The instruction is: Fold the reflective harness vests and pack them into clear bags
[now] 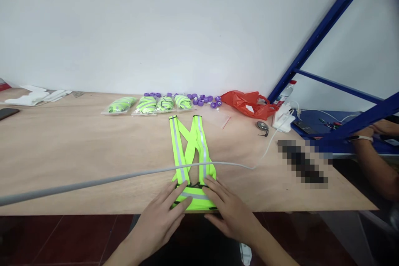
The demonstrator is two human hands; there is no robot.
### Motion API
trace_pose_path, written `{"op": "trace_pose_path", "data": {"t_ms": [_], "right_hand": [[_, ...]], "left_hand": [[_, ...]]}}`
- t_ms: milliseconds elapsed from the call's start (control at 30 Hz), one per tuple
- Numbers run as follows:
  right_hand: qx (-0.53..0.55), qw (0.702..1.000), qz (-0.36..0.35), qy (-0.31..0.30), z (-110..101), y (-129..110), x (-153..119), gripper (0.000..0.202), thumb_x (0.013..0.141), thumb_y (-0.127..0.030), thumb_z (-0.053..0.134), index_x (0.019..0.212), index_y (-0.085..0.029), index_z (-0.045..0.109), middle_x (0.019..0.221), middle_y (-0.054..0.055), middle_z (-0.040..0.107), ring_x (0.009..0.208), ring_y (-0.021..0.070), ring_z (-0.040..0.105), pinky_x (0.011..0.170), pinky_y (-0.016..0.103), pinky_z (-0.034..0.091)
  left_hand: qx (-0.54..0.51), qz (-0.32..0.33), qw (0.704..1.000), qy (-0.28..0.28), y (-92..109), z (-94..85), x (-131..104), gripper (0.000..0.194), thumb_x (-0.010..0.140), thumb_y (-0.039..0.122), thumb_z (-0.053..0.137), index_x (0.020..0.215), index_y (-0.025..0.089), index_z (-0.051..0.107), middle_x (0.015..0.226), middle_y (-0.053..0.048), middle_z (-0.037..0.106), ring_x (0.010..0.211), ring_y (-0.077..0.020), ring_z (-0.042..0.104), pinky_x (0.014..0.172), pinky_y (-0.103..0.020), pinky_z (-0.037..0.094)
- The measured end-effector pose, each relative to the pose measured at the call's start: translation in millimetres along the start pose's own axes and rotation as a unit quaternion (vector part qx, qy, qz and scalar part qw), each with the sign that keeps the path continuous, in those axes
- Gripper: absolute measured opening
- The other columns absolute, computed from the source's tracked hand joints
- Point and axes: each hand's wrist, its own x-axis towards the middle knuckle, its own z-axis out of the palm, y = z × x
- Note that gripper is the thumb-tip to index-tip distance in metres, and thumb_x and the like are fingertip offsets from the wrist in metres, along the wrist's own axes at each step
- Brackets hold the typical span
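Note:
A neon yellow-green reflective vest [204, 149] made of straps with silver stripes lies flat on the wooden table. Its shoulder straps point towards the wall and cross in the middle; the waist band runs along the table's front edge. My left hand [163, 212] rests with outstretched fingers on the left end of the waist band. On the right end, my right hand [229, 205] lies with fingers extended, the fingertips touching the band and the base of a strap. A grey cable [124, 176] passes over the vest.
Several clear bags with folded yellow-green straps [146, 105] line the wall, beside purple rolls [201, 100]. A red plastic bag [249, 104], a tape measure [262, 126] and a white power strip [283, 117] are at right. A blue metal frame [324, 23] and another person's arm [375, 166] stand beyond.

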Motion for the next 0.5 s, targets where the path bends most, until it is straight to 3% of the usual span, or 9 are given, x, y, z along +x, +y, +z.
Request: {"op": "trace_pose_path", "data": {"t_ms": [133, 200, 267, 367, 500], "right_hand": [[0.037, 0.999, 0.031, -0.005, -2, -2, 4, 0.056, 0.081, -0.018, 0.073, 0.136, -0.016, 0.059, 0.151, 0.021, 0.053, 0.146, 0.0344, 0.044, 0.117, 0.051, 0.045], [0.045, 0.997, 0.061, -0.007, -4, -3, 5, 0.054, 0.079, -0.021, 0.077, 0.13, -0.017, 0.062, 0.159, 0.022, 0.042, 0.151, 0.0378, 0.035, 0.116, 0.053, 0.044], [0.057, 0.994, 0.096, -0.012, -4, -5, 5, 0.052, 0.077, -0.027, 0.082, 0.125, -0.018, 0.064, 0.166, 0.022, 0.03, 0.154, 0.0409, 0.025, 0.116, 0.056, 0.043], [0.08, 0.986, 0.147, -0.014, 0, -8, 6, 0.052, 0.075, -0.037, 0.087, 0.118, -0.019, 0.064, 0.168, 0.022, 0.024, 0.155, 0.0421, 0.022, 0.115, 0.057, 0.044], [0.079, 0.978, 0.194, 0.011, 10, -10, 6, 0.05, 0.078, -0.044, 0.084, 0.116, -0.022, 0.06, 0.166, 0.022, 0.03, 0.152, 0.0401, 0.032, 0.113, 0.057, 0.046]], "left_hand": [[0.0, -0.013, 1.0, -0.009, 6, -0.4, 2, 0.045, 0.095, 0.007, 0.056, 0.137, 0.022, 0.061, 0.164, -0.013, 0.037, 0.15, -0.0386, 0.036, 0.109, -0.052, 0.052], [0.012, -0.039, 0.999, -0.004, 11, 0.6, 3, 0.049, 0.093, 0.005, 0.057, 0.139, 0.023, 0.06, 0.168, -0.013, 0.028, 0.153, -0.0452, 0.023, 0.111, -0.063, 0.046], [0.023, -0.066, 0.998, 0.002, 16, 2.6, 3, 0.051, 0.093, 0.005, 0.056, 0.14, 0.025, 0.058, 0.17, -0.013, 0.022, 0.153, -0.0478, 0.02, 0.111, -0.07, 0.041], [0.004, -0.076, 0.997, -0.008, 19, 5.9, 4, 0.052, 0.094, 0.005, 0.053, 0.143, 0.024, 0.054, 0.171, -0.014, 0.017, 0.152, -0.0435, 0.026, 0.113, -0.065, 0.041], [-0.042, -0.077, 0.996, 0.008, 20, 7.7, 6, 0.05, 0.094, 0.004, 0.05, 0.141, 0.021, 0.052, 0.172, -0.018, 0.004, 0.153, -0.0409, 0.027, 0.111, -0.058, 0.047]]}}
